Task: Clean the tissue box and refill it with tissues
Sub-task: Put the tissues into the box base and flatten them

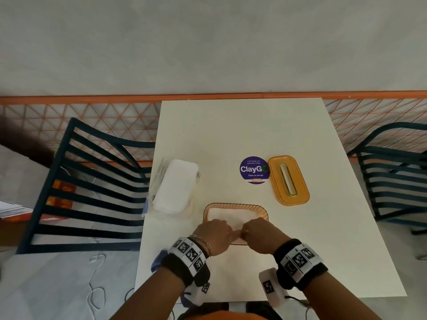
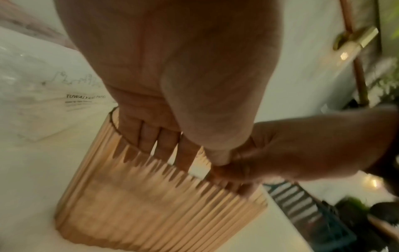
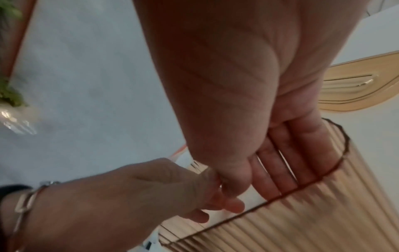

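You are at the refill step: with the ribbed tissue box (image 1: 235, 210) open on the worktop (image 1: 242, 125), both hands' fingers (image 2: 166, 145) reach straight inside, pressing the tissues (image 1: 227, 217) flat; next, fit the lid (image 1: 288, 180).

A white worktop (image 1: 254, 130) abuts a grey wall (image 1: 208, 42) above orange-latticed tiling (image 1: 92, 116), flanked by dark slatted chairs (image 1: 92, 176), over seemingly pale grey floor (image 1: 57, 285).

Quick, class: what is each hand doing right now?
Left hand: fingers straight, inside the tissue box, on the tissues.
Right hand: the same.
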